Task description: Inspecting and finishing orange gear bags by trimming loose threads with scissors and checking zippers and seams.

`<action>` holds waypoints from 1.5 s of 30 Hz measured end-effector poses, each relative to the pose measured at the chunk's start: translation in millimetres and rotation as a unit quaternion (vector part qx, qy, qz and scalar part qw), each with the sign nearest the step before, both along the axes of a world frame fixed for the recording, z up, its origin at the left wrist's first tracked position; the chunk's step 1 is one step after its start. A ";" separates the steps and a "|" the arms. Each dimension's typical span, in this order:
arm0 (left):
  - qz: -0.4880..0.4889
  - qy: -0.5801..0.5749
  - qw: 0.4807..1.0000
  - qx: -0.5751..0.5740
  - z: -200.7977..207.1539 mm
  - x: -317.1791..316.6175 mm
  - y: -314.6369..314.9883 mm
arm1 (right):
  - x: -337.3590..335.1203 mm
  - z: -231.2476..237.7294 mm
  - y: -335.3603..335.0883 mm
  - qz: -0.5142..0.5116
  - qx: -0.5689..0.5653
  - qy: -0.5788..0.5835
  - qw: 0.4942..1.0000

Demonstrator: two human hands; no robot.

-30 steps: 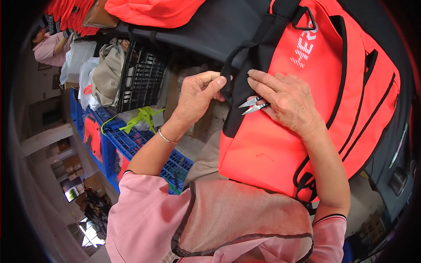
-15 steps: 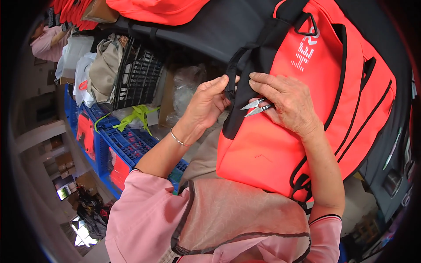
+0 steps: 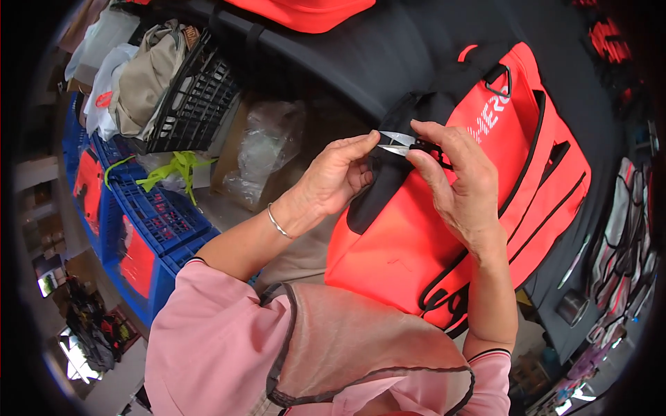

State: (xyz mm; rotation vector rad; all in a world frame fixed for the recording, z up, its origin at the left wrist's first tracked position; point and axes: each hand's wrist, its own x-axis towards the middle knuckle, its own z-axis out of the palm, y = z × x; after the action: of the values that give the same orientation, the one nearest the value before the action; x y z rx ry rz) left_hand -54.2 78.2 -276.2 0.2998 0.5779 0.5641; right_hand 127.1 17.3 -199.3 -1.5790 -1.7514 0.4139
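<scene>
A bright coral-red bag (image 3: pixel 374 256) with black panels and zips lies across my lap and the table edge. My right hand (image 3: pixel 466 182) grips a small pair of thread snips (image 3: pixel 398 137), black-handled with two bare metal blades standing apart. Their tips point left, right beside the thumb of my left hand (image 3: pixel 331 175). That left hand pinches at the edge of the bag's black panel (image 3: pixel 383 191); what sits between its fingertips is too small to make out. A short dark thread (image 3: pixel 397 262) rests on the red fabric below.
A black table (image 3: pixel 388 55) spreads beyond the bag, with another red piece (image 3: pixel 305 12) on it. To the left, a black basket (image 3: pixel 187 111) holding beige cloth stands above blue crates (image 3: pixel 149 194). Clear plastic wrap (image 3: pixel 260 149) lies nearby. At right is a metal cup (image 3: pixel 572 307).
My right hand has brought the snips up, and their blades now reach my left thumb. Its index finger and thumb have spread round the handles. The whole view has shifted rightward.
</scene>
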 end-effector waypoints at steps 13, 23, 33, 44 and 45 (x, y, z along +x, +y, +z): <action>0.065 -0.006 0.993 -0.101 -2.7 9.6 -13.6 | 17.9 -0.1 20.7 0.092 -0.098 -0.095 0.986; 0.050 -0.035 0.985 -0.160 -7.9 13.8 -13.2 | 14.7 17.3 25.1 0.144 -0.071 -0.147 0.976; 0.061 -0.025 0.988 -0.143 -5.7 14.7 -13.4 | 3.8 27.9 24.7 0.138 -0.008 -0.270 0.953; 0.065 -0.035 0.986 -0.151 -7.1 12.2 -14.6 | 4.4 19.0 21.6 0.153 0.063 -0.287 0.944; 0.065 -0.032 0.986 -0.151 -9.4 12.1 -15.0 | 4.8 18.1 20.9 0.153 0.059 -0.292 0.942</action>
State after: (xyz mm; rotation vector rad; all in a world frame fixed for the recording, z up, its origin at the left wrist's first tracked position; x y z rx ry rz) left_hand -42.0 63.3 -285.7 -0.0437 0.6152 0.5998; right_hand 131.9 38.2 -181.2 -1.4320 -2.4377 -0.0342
